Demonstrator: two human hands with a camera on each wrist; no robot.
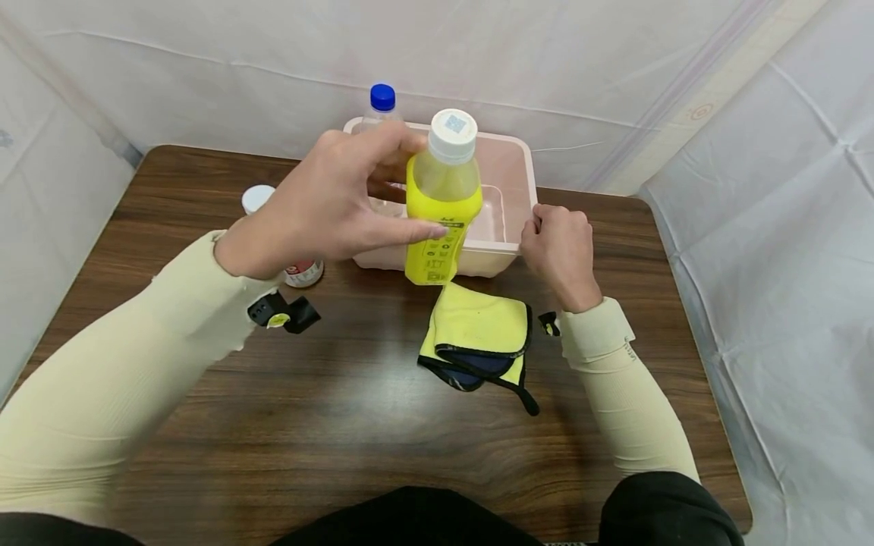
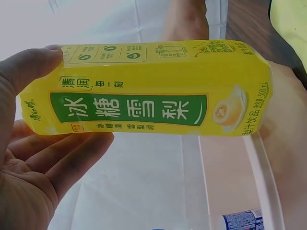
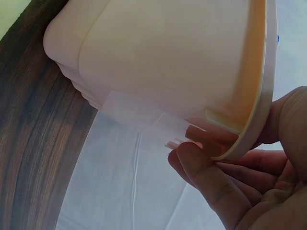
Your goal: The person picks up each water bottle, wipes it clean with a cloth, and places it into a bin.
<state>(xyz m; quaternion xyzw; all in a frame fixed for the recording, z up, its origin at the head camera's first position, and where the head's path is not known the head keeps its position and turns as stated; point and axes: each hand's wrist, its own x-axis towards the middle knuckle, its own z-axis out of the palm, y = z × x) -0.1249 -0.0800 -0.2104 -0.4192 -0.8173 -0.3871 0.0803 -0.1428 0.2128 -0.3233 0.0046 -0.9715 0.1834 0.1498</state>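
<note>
Upper middle, the left hand (image 1: 328, 199) pinches the yellow bottle (image 1: 444, 201) — it could slip if held loosely. The right hand (image 1: 563, 252) grips the tub (image 1: 488, 263) — pulling might tip it.

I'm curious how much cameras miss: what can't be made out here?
Blue-capped bottle: head view, body mostly behind the left hand.
White-capped container: head view, middle behind that hand.
Yellow bottle: head view, fine print too small.
Blue patterned object: left wrist view, cut off by bottom edge.

A small booth-like space, with white sheeting (image 1: 287, 53) on three sides of a dark wood-grain table (image 1: 321, 425)
</note>
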